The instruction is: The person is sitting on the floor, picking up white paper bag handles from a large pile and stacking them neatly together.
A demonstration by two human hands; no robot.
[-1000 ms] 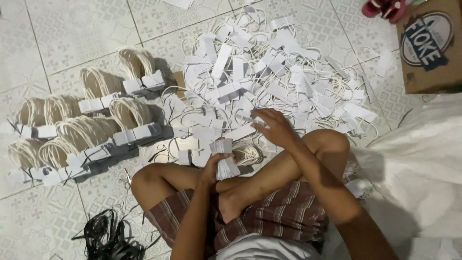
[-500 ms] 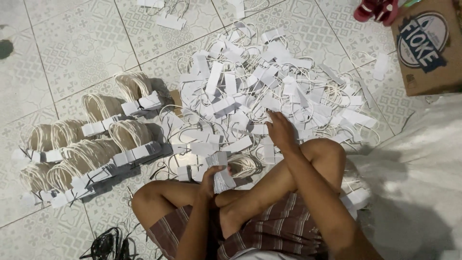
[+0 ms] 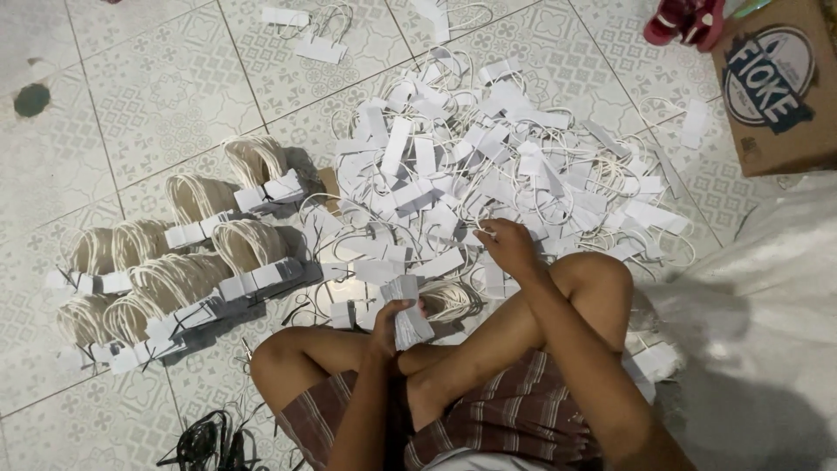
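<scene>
I sit cross-legged on a tiled floor. My left hand (image 3: 390, 316) grips a thick stack of white paper handle tags (image 3: 408, 312) with their cord loops hanging toward my knee. My right hand (image 3: 508, 244) reaches into the near edge of a big loose pile of white paper-and-cord bag handles (image 3: 488, 174), its fingers pinched on one strip. To the left lie several tied bundles of handles (image 3: 179, 266) with cream cord loops fanned upward.
A brown cardboard box (image 3: 776, 87) stands at the top right, with a red shoe (image 3: 680, 19) beside it. White sacking (image 3: 767, 305) covers the floor at right. Black ties (image 3: 205, 440) lie by my left knee. A few stray handles (image 3: 318, 44) lie at the top.
The view has tilted so the pile and bundles sit lower. My right hand has moved a little down and forward into the pile's near edge. My left hand keeps its stack.
</scene>
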